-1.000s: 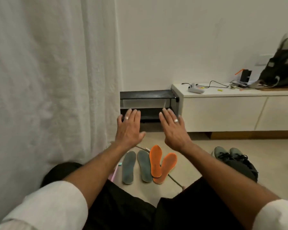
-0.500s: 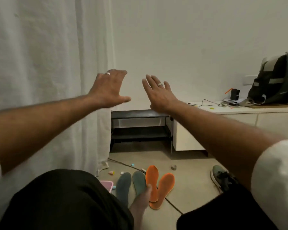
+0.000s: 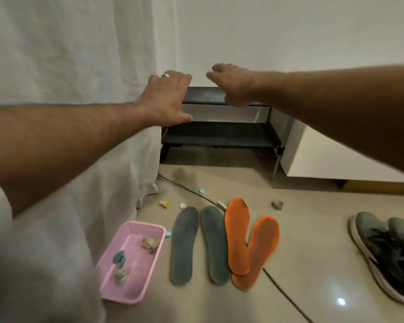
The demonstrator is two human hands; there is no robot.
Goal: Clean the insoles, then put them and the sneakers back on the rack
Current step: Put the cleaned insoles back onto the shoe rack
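Two grey-green insoles (image 3: 184,244) (image 3: 215,243) and two orange insoles (image 3: 237,234) (image 3: 258,251) lie side by side on the floor; the orange ones overlap at the heel. A pair of dark green and black sneakers (image 3: 390,250) stands at the right edge. The black two-shelf rack (image 3: 216,134) stands against the wall with nothing on its shelves. My left hand (image 3: 167,99) and my right hand (image 3: 233,83) are stretched out over the rack's top, fingers apart, holding nothing.
A pink plastic basket (image 3: 131,261) with small scraps sits left of the insoles. A dark cable (image 3: 280,287) runs across the floor under them. Small coloured bits (image 3: 165,203) lie scattered near a white curtain (image 3: 68,89). A white cabinet (image 3: 331,159) stands right of the rack.
The camera has tipped down and moved closer. Both hands have dropped from in front of the wall to the top of the rack. The basket has come into view.
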